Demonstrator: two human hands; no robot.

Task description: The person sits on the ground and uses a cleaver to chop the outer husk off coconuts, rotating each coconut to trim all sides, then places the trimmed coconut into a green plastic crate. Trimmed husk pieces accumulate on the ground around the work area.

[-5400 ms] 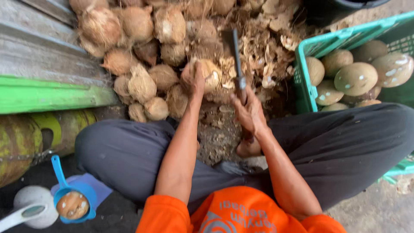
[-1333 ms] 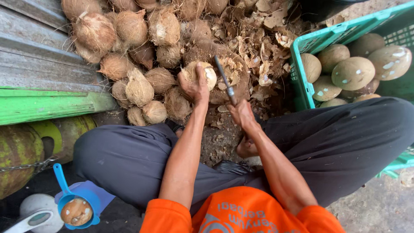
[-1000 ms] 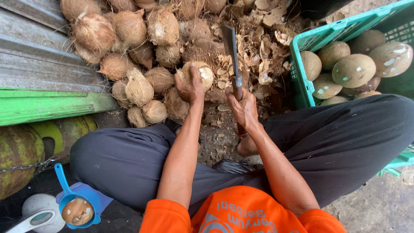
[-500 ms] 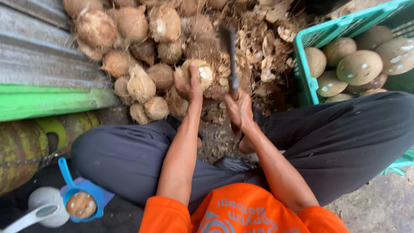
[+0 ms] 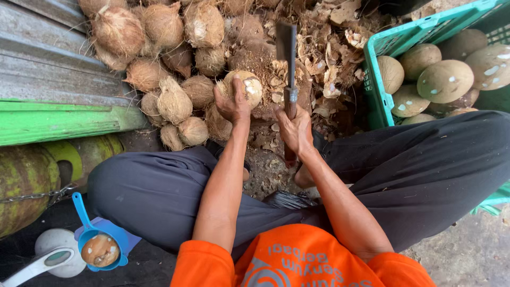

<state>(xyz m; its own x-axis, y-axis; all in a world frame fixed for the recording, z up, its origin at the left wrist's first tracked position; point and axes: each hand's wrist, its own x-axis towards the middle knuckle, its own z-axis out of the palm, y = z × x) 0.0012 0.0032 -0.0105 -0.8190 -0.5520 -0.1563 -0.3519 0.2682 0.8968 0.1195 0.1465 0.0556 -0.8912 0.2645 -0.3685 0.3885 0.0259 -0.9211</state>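
Left hand (image 5: 232,103) still clamped on coconut (image 5: 245,87); right hand (image 5: 295,127) still gripped cleaver (image 5: 286,58), now upright, blade raised beside it.

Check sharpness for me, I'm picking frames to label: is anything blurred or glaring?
Head view: even, soft daylight, no glare; left hand and its coconut sharp; the blade above the right hand slightly motion-blurred; wide-lens bending at the edges.
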